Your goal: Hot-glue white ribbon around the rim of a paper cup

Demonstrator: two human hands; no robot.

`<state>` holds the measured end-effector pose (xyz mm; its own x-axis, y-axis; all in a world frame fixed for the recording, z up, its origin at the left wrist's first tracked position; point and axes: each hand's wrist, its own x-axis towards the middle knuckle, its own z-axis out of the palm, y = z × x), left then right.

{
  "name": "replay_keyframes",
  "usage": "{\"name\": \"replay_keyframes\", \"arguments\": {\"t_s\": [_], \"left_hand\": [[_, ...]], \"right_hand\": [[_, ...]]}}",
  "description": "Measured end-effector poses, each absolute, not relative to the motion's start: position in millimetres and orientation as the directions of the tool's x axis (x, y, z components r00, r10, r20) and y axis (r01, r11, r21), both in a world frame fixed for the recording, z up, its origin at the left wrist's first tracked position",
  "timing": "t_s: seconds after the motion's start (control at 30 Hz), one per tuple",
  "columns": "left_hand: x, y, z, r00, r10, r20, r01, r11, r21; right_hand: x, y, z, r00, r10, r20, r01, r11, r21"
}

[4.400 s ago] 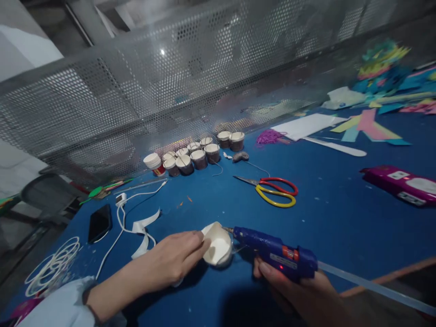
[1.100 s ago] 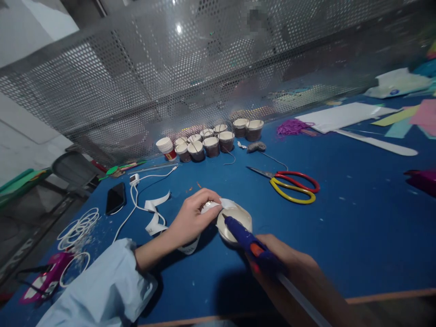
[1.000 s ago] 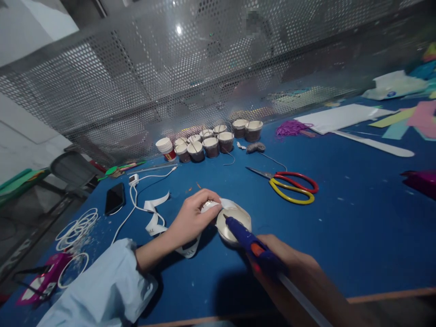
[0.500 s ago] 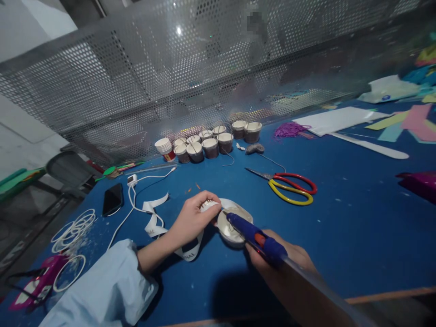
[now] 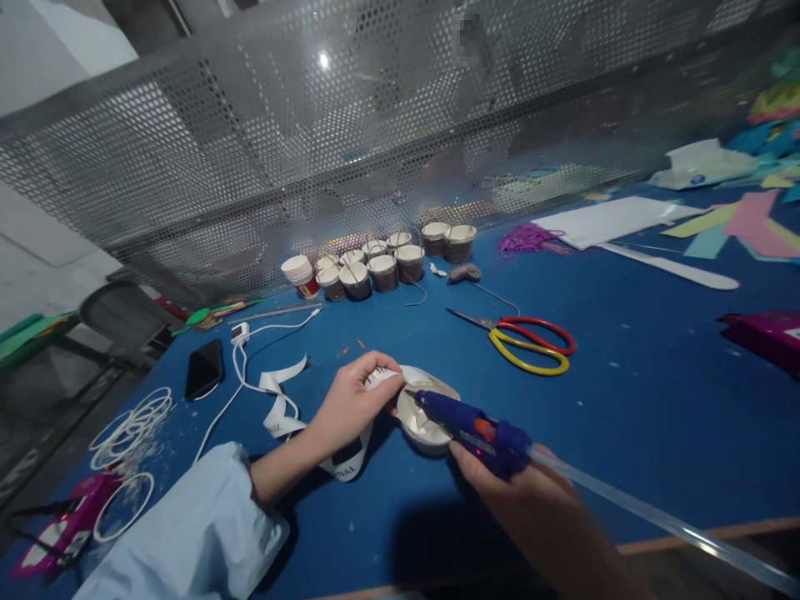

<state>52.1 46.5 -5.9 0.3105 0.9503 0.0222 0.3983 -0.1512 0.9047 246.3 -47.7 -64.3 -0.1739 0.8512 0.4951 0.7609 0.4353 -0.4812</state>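
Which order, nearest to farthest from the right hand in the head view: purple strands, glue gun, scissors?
1. Glue gun: held in the right hand.
2. Scissors: on the blue table, beyond the hand.
3. Purple strands: past the scissors, toward the mesh panel.

"Where's that camera sitting?"
"On the person's head, facing forward and down over the blue table [image 5: 625, 425]."
"How near is it?"
"Close. The left hand [image 5: 357, 400] and right hand [image 5: 522, 492] are just in front of it, forearms coming in from the near side."
"And how far does it see?"
"Right across to the perforated panel [image 5: 300, 142] along the far side, and wide too, past the phone [image 5: 203, 369] on the left and the paper strips [image 5: 750, 223] on the right."
"Level?"
"Tilted: the panel's lines climb toward the right."
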Motion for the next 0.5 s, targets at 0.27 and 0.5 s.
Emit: {"name": "replay_keyframes", "arguments": {"t_s": [0.27,0.5], "left_hand": [[53.2,44.6,-5.6,0.297,0.955,0.012,0.386,-0.131,0.913],[52.9,43.9,-6.4,0.291,0.957,0.025,0.396,-0.144,0.907]], "right_hand": [[235.3,-44.9,-68.2,-0.115,0.833,0.542,0.835,0.376,-0.401],[229.7,-49.5,-58.0,-0.053,0.897,0.44,0.808,0.297,-0.509]]}}
